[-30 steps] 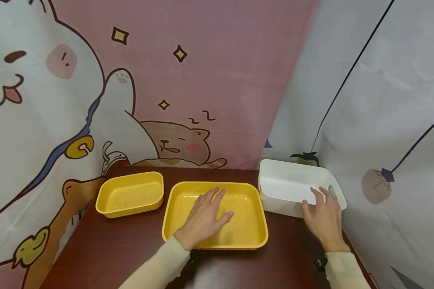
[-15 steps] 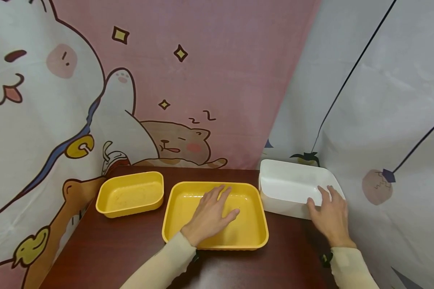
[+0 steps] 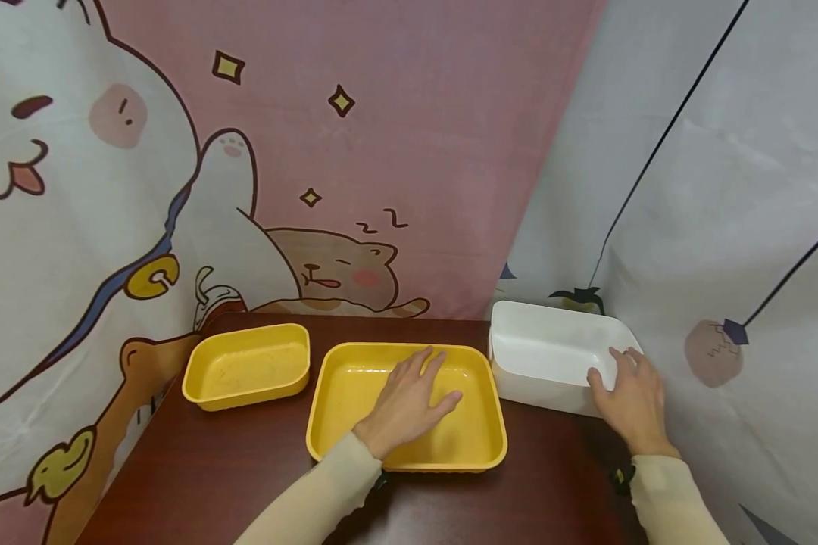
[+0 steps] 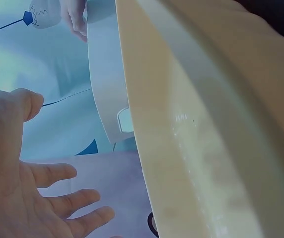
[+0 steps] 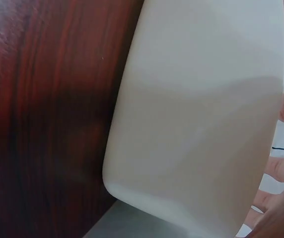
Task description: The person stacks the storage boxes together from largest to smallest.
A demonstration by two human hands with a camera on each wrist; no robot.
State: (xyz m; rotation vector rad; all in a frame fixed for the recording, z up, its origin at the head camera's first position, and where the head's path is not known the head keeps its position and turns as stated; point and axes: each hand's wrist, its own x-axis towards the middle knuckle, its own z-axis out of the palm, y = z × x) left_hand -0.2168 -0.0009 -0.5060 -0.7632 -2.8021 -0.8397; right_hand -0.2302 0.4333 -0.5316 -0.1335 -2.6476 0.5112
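My left hand (image 3: 405, 401) is over the large yellow tray (image 3: 344, 450), fingers spread and holding nothing. In the left wrist view, the left hand (image 4: 30, 188) stands apart from the tray's edge (image 4: 127, 74). My right hand (image 3: 635, 401) is at the near right corner of a white plastic box (image 3: 538, 386). Its thumb and fingers reach over the rim, with nothing held. From the right wrist view, the box's side wall (image 5: 196, 114) fills the middle, and the right hand's fingers (image 5: 280, 168) appear past its rim. Whether they touch the box, I cannot tell.
A smaller yellow tray (image 3: 245, 363) sits at the left on the dark red-brown tabletop (image 3: 198, 469). Behind the table hangs a pink and white cartoon cloth (image 3: 436, 151). A pale cloth wall (image 3: 777, 424) stands close beside the right hand.
Both hands have drifted to the right, the left one across the large tray and the right one along the white box toward its right end. The trays and box stay in place.
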